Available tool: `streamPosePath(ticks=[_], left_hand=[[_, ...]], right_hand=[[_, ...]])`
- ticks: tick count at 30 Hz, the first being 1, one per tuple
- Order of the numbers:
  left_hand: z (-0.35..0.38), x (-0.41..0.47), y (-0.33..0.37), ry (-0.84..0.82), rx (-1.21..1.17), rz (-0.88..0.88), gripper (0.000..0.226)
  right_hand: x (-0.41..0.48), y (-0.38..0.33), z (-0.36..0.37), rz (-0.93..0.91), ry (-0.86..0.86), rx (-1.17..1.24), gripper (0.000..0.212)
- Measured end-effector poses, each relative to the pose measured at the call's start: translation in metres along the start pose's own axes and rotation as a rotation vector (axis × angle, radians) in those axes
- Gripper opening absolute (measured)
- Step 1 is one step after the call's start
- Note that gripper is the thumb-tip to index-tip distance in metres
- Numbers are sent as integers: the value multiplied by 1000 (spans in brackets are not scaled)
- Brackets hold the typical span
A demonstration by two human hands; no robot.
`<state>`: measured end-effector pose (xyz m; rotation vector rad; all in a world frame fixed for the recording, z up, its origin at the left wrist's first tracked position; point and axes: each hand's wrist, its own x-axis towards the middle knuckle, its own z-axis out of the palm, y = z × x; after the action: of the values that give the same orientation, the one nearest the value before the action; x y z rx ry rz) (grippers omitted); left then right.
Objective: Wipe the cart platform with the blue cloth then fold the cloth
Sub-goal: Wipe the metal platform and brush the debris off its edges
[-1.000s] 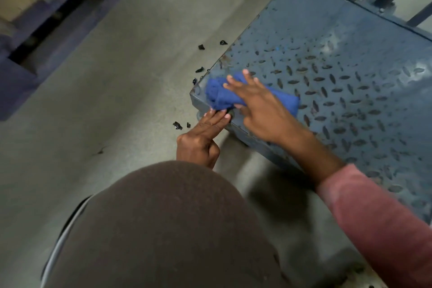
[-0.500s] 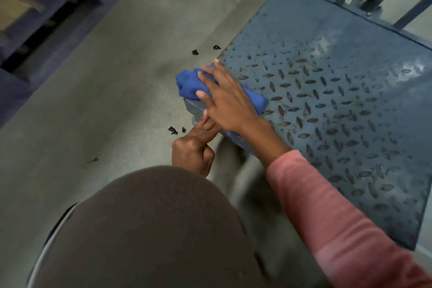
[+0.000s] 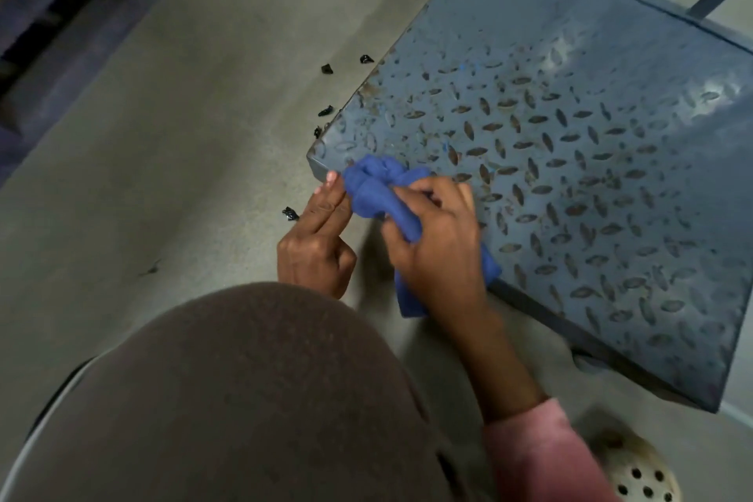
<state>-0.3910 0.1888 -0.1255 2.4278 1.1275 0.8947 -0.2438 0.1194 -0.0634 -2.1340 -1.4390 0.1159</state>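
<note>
We note the crumpled blue cloth [image 3: 381, 196] at the near-left corner of the blue diamond-plate steel cart platform [image 3: 570, 143], bunched in the right hand [image 3: 438, 240]'s closed fingers [image 3: 423, 192], while the left hand [image 3: 315, 240], two fingers extended and holding nothing, touches its left end.

The bunched blue cloth [image 3: 377, 192] drapes over the near corner of the diamond-plate cart platform [image 3: 570, 159].

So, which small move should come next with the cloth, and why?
Probably bring the left hand onto the blue cloth to spread it flat: the right hand grips it bunched at the cart platform corner, unfolded.
</note>
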Motion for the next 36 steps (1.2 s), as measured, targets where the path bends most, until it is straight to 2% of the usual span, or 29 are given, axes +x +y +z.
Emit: streamPosePath(ticks=[2, 5, 7, 10, 13, 16, 19, 22, 24, 25, 28, 30, 33, 36], left_hand=[[-2, -1, -2, -30, 9, 9, 71], [-5, 1, -4, -50, 14, 20, 72], [-6, 2, -3, -48, 3, 7, 73], [-6, 5, -6, -46, -10, -4, 72], [-6, 5, -7, -62, -32, 8, 71], [-7, 4, -4, -74, -30, -15, 75], [-7, 2, -2, -75, -31, -25, 76], [-5, 2, 0, -82, -18, -10, 75], [-4, 2, 1, -69, 0, 22, 76], [-4, 1, 1, -60, 10, 44, 77], [-2, -3, 4, -47, 27, 119, 72], [2, -3, 10, -59, 17, 188, 68], [9, -3, 17, -109, 3, 218, 70], [10, -5, 17, -124, -22, 213, 79]], right_hand=[[30, 17, 0, -66, 8, 11, 22], [86, 36, -1, 82, 80, 3, 15], [89, 27, 2, 133, 82, 21, 15], [34, 2, -1, -10, -59, 79, 18], [19, 11, -10, -78, -30, 118, 18], [75, 30, 0, 28, 42, 31, 10], [107, 35, 14, 172, 59, -38, 24], [64, 17, 13, 83, -64, -90, 26], [19, 19, -4, 28, -58, -29, 27], [-4, 27, -13, 78, -1, -16, 30], [-62, 59, -39, 410, 222, -90, 41], [-75, 67, -44, 535, 310, -169, 46], [-56, 51, -31, 488, 192, -145, 52], [-15, 17, 0, 308, 1, -52, 58]])
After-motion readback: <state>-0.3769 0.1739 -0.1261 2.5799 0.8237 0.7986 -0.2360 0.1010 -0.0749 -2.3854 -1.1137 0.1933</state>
